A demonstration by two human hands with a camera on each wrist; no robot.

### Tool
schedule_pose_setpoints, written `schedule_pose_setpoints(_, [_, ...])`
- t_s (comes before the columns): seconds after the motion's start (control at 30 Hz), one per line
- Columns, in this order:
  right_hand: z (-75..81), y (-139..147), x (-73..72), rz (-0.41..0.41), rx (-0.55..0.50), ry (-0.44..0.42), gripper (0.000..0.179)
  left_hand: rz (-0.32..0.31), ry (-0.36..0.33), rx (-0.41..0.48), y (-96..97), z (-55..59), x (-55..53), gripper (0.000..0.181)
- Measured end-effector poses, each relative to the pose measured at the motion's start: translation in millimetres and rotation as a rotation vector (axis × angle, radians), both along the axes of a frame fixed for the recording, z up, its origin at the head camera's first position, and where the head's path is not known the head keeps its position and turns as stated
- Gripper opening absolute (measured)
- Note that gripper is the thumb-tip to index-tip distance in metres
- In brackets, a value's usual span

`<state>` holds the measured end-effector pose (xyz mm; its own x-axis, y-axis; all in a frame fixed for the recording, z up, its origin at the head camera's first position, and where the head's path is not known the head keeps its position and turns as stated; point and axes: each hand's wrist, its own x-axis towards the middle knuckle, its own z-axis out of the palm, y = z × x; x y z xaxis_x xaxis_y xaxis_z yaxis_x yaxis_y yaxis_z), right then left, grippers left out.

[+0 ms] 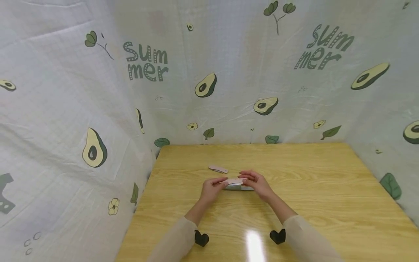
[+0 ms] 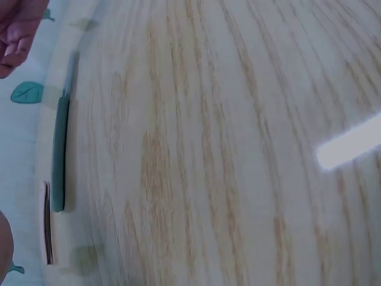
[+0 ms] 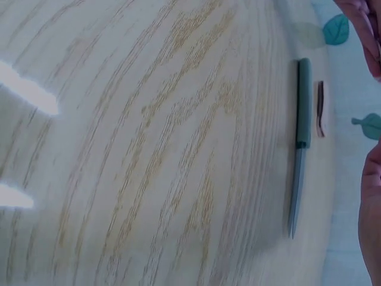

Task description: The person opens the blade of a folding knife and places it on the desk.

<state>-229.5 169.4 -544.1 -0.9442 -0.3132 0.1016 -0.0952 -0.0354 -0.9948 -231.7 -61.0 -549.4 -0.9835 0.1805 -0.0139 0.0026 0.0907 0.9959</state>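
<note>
A slim pale pink strip is pinched at its two ends, by my left hand and my right hand. Its exact kind cannot be made out. Just below it, a knife lies on the table, with its green handle to the left and its narrow metal blade to the right. Neither hand touches the knife. Behind the hands rests another slim pink piece, which has a dark slit along its side. Both wrist views catch only parts of the hands at their edges; the held strip is mostly outside them.
The wood-grain table has a bright light reflection near its front. A pale cloth printed with avocados and leaves hangs behind the table and along its sides. Light sleeves with black heart patches cover the forearms.
</note>
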Motion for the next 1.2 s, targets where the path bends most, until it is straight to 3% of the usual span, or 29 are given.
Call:
schedule_pose_setpoints(0.17, [1.5,2.6,4.1,0.056,0.015,0.018,0.050,-0.008,-0.034,0.064,0.6,-2.4,0.7,0.032])
schedule_pose_setpoints(0.3, [4.5,2.3,8.8,0.023,0.086,0.048,0.047,-0.016,-0.060,0.110,0.3,0.4,1.7,0.032])
schedule_pose_setpoints(0.43, [7.7,2.0,13.0,-0.044,0.144,0.057,0.040,-0.028,-0.050,0.076,0.5,3.6,3.0,0.033])
schedule_pose_setpoints(0.63, [7.5,3.8,15.9,-0.072,0.142,0.054,0.036,-0.064,0.000,0.007,0.8,6.7,6.6,0.033])
schedule_pose_setpoints(0.9, [5.7,4.6,15.4,-0.074,0.131,0.080,0.035,-0.063,0.008,0.008,2.0,6.0,6.1,0.031])
schedule_pose_setpoints(1.2, [15.0,4.2,19.4,-0.108,0.242,0.095,0.022,-0.088,0.018,0.003,1.3,6.8,6.9,0.028])
